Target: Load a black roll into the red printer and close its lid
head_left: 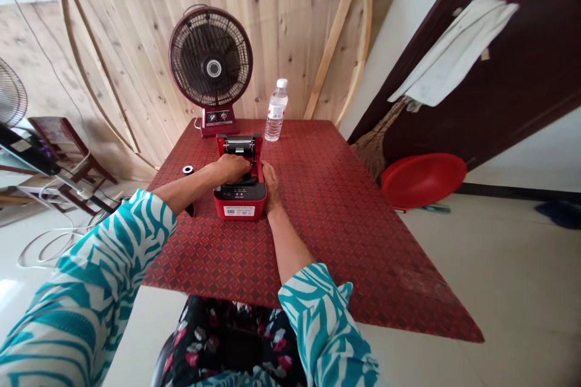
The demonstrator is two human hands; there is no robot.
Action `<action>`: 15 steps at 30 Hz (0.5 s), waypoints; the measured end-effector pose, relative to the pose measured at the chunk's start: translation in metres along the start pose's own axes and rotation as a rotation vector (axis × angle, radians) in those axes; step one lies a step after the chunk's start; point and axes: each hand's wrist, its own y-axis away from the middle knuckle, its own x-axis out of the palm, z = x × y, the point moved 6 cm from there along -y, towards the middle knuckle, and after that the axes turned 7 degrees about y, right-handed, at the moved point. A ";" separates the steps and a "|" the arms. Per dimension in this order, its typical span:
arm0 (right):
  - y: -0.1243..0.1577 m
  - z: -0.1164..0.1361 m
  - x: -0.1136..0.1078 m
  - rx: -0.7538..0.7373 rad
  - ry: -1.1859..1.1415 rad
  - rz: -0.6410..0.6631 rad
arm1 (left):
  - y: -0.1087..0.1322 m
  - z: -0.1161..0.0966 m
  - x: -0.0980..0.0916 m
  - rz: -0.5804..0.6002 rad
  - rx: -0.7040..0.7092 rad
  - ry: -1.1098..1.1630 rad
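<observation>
The desk [345,236] has a dark red cloth with little diamond shapes. A round red fan [211,66] stands at the far edge, with a clear plastic water bottle [276,110] near it. A small red and black printer box [239,201] sits in the middle. A little black and white ring [187,170] lies to its left.

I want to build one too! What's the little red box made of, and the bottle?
The red box looks like hard, smooth plastic: it has a slight shine and rounded moulded edges. The bottle seems thin clear plastic; you see through it.
</observation>
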 end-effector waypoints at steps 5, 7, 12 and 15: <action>0.000 0.001 0.001 0.002 -0.007 0.013 | 0.016 -0.007 -0.008 -0.023 -0.050 -0.408; -0.001 0.002 0.000 -0.015 0.017 0.009 | 0.025 -0.009 -0.011 -0.073 -0.021 -0.367; -0.002 -0.003 -0.002 0.004 0.026 0.025 | 0.054 0.009 -0.033 -0.286 0.134 -0.001; -0.002 -0.004 -0.001 -0.001 -0.008 0.022 | 0.067 0.043 -0.064 -0.493 0.213 0.350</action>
